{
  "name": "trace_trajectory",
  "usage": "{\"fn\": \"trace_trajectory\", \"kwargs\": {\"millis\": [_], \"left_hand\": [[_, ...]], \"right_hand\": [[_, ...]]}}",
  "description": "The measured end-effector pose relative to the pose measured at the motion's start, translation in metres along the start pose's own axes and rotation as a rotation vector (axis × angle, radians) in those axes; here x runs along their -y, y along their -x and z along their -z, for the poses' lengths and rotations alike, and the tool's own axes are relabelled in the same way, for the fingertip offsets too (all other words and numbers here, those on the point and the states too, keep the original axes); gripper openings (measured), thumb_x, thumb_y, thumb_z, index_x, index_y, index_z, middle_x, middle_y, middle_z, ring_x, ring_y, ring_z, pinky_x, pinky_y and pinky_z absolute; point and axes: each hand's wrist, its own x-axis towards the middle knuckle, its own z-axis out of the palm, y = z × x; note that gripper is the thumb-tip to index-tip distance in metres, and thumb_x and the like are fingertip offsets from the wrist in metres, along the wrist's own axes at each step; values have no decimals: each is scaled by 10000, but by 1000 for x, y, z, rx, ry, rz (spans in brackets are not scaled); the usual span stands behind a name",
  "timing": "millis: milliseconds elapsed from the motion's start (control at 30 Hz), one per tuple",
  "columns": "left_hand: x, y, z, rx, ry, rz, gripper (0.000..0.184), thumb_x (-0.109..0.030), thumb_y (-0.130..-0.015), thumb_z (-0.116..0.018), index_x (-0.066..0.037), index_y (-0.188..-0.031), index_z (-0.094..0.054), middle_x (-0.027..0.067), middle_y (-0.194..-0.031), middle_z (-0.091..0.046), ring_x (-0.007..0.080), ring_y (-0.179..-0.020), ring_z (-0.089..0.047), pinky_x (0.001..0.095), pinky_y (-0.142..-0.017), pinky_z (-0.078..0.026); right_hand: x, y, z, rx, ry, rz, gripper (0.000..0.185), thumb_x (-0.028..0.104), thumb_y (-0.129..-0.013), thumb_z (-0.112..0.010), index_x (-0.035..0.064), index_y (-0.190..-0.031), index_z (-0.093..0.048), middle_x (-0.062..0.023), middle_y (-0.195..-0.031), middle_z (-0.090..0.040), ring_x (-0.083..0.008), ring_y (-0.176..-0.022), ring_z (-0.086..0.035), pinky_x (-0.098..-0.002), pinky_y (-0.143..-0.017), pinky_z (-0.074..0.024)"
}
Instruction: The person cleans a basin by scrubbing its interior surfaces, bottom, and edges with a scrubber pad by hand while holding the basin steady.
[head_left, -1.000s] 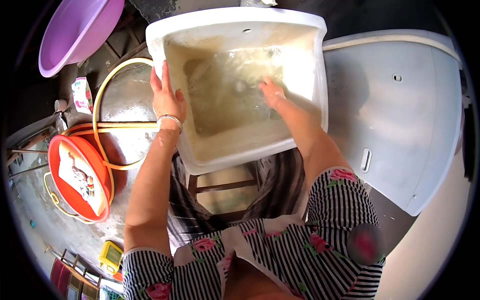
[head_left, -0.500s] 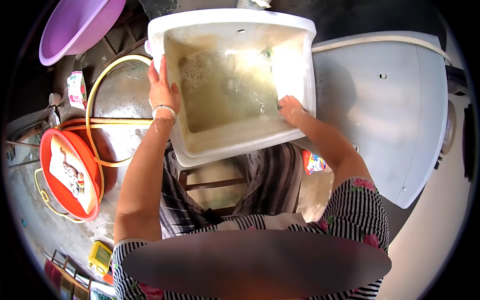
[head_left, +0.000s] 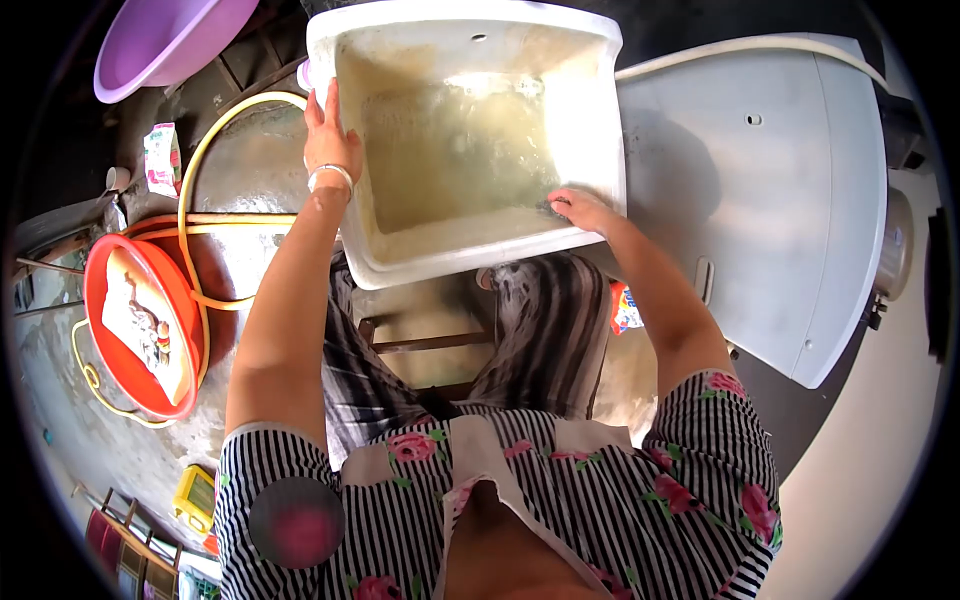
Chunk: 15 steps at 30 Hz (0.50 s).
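Note:
A white rectangular basin (head_left: 470,12) with murky, yellowish water (head_left: 450,150) stands in front of my knees. My left hand (head_left: 332,145) rests on the basin's left rim, fingers apart and pointing away from me, a bracelet at the wrist. Near the basin's inner right corner, my right hand (head_left: 582,210) is closed round a small dark scrubber (head_left: 547,207), only partly visible at the fingertips, against the near wall by the water's edge.
At left are a purple tub (head_left: 165,45), a yellow hose (head_left: 196,165), a printed packet (head_left: 162,160) and a red basin (head_left: 183,335) holding cloth. A large pale panel (head_left: 770,200) lies right. A yellow container (head_left: 195,498) stands lower left.
My right hand has moved from over the water's middle to the near right corner of the basin. My left hand stays on the left rim. The view has shifted slightly.

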Motion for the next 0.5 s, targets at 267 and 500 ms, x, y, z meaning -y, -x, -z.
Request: {"fn": "trace_trajectory", "kwargs": {"millis": [267,500], "left_hand": [[7,14,-5,-28,-51,-70,827,-10,-763,-566,-228,-1482,-220,170,-1519,-201,375,-1178,-518,426,-921,-490],[28,131,-19,-74,-39,-100,914,42,-710,-597,-207,-1492,-194,198,-1476,-256,404,-1224,-466,434,-921,-483]], "right_hand": [[231,25,-131,-326,-116,368,284,291,-900,-566,144,-1135,-627,-147,-1079,-636,-346,-984,-608,-446,-853,-485],[103,37,-63,-194,-472,98,270,368,-902,-560,205,-1100,-641,-96,-972,-661,-239,-854,-626,-386,-787,-492]]}}
